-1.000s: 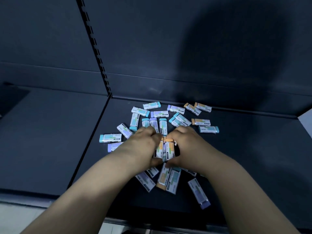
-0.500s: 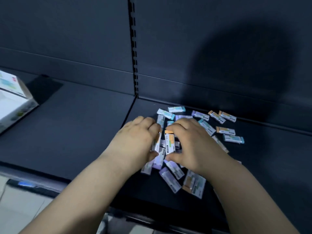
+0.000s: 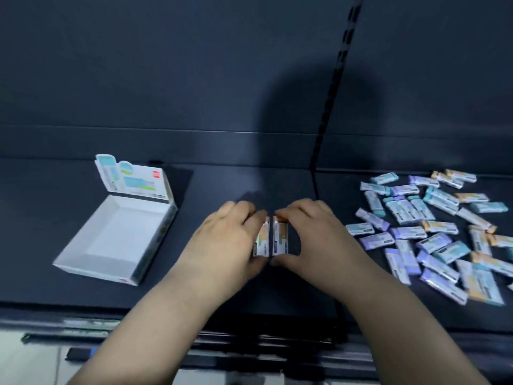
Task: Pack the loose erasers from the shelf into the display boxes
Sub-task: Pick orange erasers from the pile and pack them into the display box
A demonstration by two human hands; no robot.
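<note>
Both hands hover over the middle of the dark shelf, side by side. My left hand (image 3: 224, 240) grips a small stack of orange-sleeved erasers (image 3: 263, 238). My right hand (image 3: 313, 237) grips a second stack of erasers (image 3: 279, 238), held edge to edge with the first. An open white display box (image 3: 83, 262) with its printed lid flap raised lies to the left of my hands, and its inside looks bare. A scattered pile of loose erasers (image 3: 433, 232) in blue, purple and orange sleeves covers the shelf to the right.
A slotted upright (image 3: 333, 87) divides the dark back panel above the shelf. The shelf's front rail (image 3: 249, 337) runs below my forearms, with pale floor beneath at the lower left.
My hands lifted a batch of erasers out of the pile and carried it left. The view swung left, so the pile now lies at the right and the display box has come into view.
</note>
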